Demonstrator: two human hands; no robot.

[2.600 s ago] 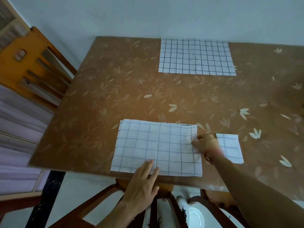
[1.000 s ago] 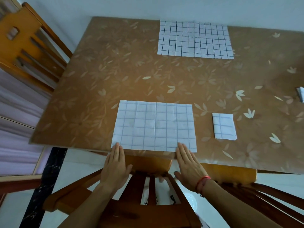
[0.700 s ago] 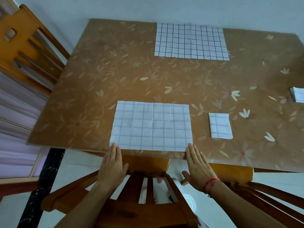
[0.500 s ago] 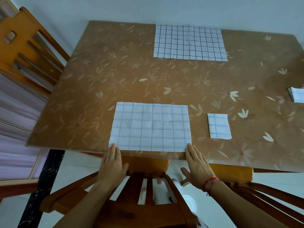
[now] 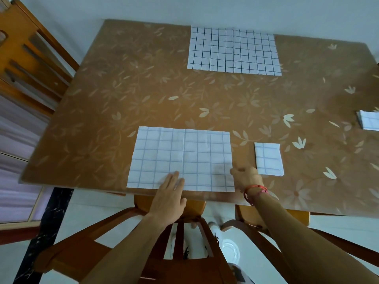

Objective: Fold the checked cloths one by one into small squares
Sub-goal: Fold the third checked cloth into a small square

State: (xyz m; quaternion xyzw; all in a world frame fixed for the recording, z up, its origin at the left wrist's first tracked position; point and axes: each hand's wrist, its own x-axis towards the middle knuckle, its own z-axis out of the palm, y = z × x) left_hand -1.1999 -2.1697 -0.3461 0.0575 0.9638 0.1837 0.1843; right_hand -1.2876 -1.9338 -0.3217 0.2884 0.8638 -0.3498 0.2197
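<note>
Left hand [image 5: 170, 198] moved flat onto cloth [image 5: 182, 156]; right hand [image 5: 246, 177] curled at its edge.

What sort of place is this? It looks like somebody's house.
Probably a home dining area: a table under a brown leaf-patterned cover, a wooden chair drawn up beside it, and a plain painted wall behind.

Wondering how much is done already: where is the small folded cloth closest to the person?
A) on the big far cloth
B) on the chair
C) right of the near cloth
C: the small folded cloth lies on the table right of the near cloth, apart from it.
</note>
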